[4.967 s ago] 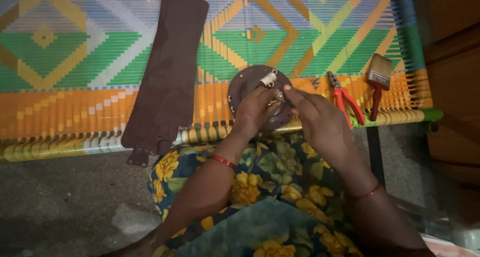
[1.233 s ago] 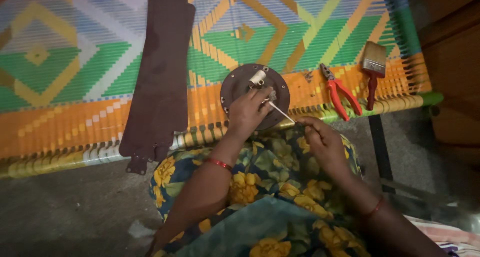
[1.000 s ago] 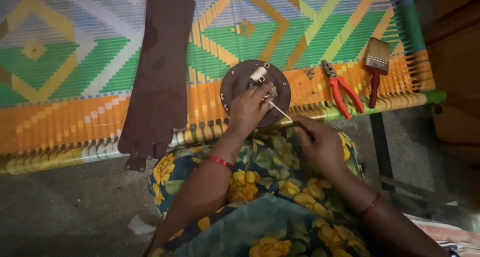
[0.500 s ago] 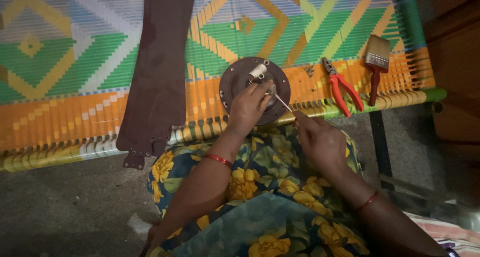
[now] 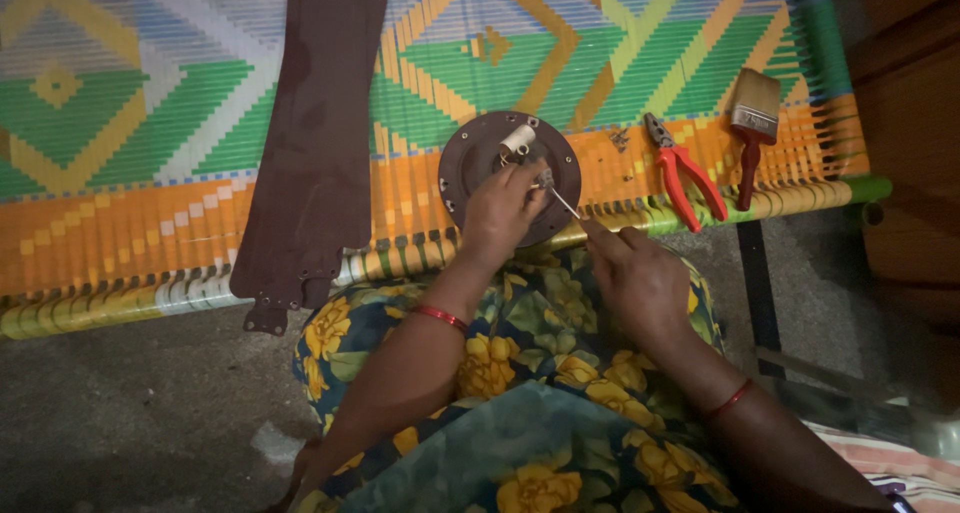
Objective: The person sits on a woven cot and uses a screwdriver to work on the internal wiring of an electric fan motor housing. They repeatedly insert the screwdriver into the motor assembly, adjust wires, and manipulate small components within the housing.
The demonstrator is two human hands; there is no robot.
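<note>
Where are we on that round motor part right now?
Looks done: brown blades lie detached beside the round brown disc. In hand: left hand steadies the disc; right hand works a thin tool at its fitting. Untouched: red pliers, brush. What remains is unclear.

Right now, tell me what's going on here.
A person sits at a colourful woven cot, working on a round brown motor plate at its edge. The left hand steadies the plate; the right hand holds a thin metal tool to it. Brown fan blades, red pliers and a paintbrush lie alongside.
</note>
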